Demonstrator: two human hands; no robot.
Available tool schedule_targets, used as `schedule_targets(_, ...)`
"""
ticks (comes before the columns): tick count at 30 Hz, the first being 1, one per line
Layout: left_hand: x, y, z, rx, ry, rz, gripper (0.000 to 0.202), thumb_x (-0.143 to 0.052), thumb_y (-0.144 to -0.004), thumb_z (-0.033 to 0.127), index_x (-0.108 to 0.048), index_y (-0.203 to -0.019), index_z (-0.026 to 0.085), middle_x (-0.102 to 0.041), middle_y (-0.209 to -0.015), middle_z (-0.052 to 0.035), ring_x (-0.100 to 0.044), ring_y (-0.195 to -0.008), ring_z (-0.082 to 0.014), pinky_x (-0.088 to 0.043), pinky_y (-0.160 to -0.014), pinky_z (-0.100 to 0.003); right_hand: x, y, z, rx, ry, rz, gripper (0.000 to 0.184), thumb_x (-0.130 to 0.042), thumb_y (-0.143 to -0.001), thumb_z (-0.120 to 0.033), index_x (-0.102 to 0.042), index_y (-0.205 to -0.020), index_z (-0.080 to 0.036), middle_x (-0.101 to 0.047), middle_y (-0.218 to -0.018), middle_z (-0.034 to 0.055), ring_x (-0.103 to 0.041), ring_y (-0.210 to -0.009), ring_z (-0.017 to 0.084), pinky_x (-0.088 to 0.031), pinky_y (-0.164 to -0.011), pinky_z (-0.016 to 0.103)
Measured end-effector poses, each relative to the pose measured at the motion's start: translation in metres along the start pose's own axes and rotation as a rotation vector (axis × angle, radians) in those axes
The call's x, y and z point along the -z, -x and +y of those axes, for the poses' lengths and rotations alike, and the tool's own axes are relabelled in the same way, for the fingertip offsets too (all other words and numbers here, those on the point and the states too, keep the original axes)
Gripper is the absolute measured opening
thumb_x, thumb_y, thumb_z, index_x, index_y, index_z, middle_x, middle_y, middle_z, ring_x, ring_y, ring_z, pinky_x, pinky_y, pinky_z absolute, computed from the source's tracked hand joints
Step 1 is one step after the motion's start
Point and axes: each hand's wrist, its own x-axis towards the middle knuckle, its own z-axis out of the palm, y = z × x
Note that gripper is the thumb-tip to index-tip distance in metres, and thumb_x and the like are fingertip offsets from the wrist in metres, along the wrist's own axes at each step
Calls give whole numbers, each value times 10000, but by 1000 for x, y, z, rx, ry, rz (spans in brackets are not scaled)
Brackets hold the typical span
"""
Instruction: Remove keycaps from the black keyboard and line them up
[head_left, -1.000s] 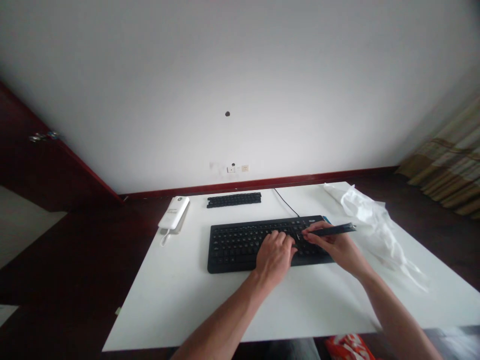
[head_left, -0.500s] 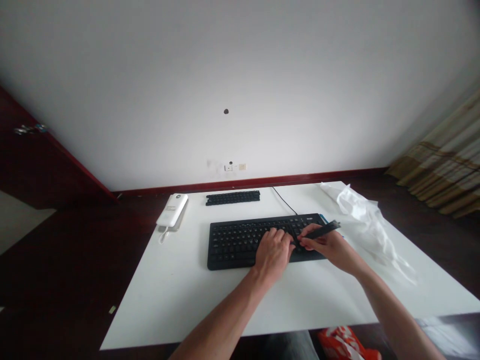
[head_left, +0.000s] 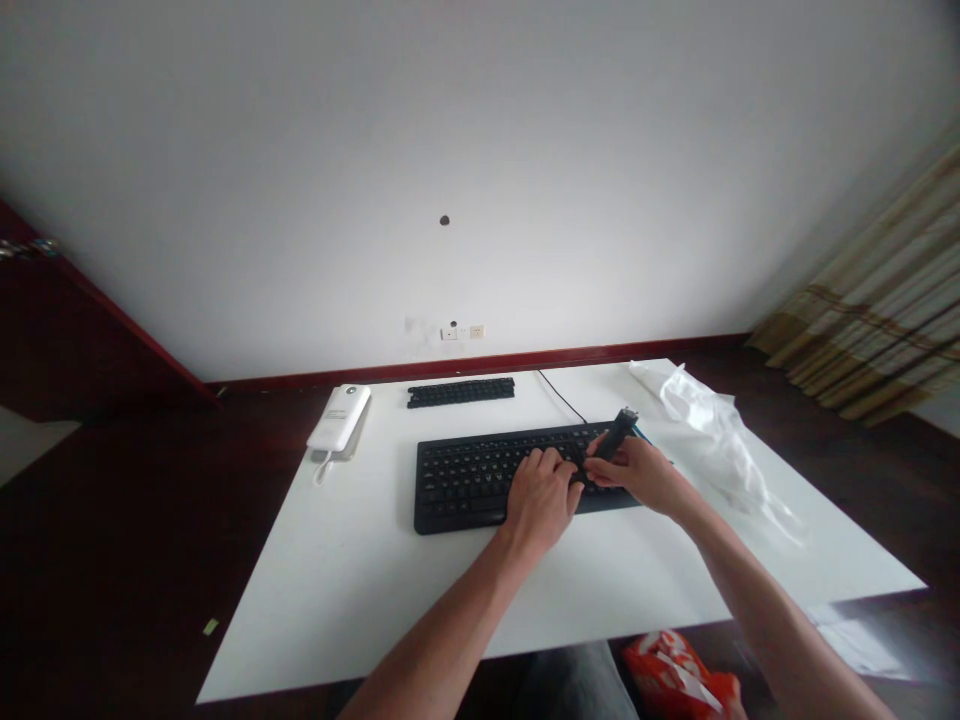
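A black keyboard [head_left: 457,490] lies on the white table [head_left: 345,590], its cable running off the back. Over its right half, my left hand [head_left: 538,490] rests with fingers stretched and slightly bent on the keys. My right hand [head_left: 637,468] pinches a slim black stick-like tool [head_left: 618,432] with a greyish upper end. The tool leans up to the right, its lower end down by the keys near my left fingertips. What kind of tool it is, I cannot make out. The keys beneath both hands are hidden.
A dark strip of keys [head_left: 461,392] lies behind the keyboard. At the back left is a white power bank [head_left: 340,418] with a short cable. Crumpled clear plastic [head_left: 712,425] covers the table's right side. A red bag [head_left: 671,670] is below the front edge.
The tool in my right hand has swung more upright, and that hand has shifted slightly left. My left hand stays on the keys. The whole view has moved a little.
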Motion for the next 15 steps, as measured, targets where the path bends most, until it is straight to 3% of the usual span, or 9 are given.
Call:
schedule_targets(7, 0, 1, -1, 1, 21, 14, 265, -620, -976, 367, -684, -1184, 217, -611, -1102, -57, -542, -1042, -235, -497, -923, -389, -10, 32, 1, 119, 196, 127, 235, -788, -802, -439, -692, -904, -251, -770, -779, 22, -773, -797, 293, -648, -723, 380)
schedule_targets(11, 0, 1, -1, 5, 34, 21, 258, -618, -973, 347, -688, -1181, 213, -611, -1105, -60, -545, -1042, -232, -500, -924, -385, -11, 32, 8, 109, 32, 156, 355, -841, -760, -494, -677, -928, -228, -785, -827, 57, -775, -823, 292, -660, -782, 404)
schedule_targets(15, 0, 1, -2, 4, 45, 23, 245, -611, -974, 346, -688, -1171, 221, -615, -1106, -54, -546, -1035, -231, -505, -932, -389, -5, 21, 5, 9, -177, 105, 485, -917, -649, -537, -660, -892, -205, -770, -769, 53, -782, -779, 269, -674, -812, 412)
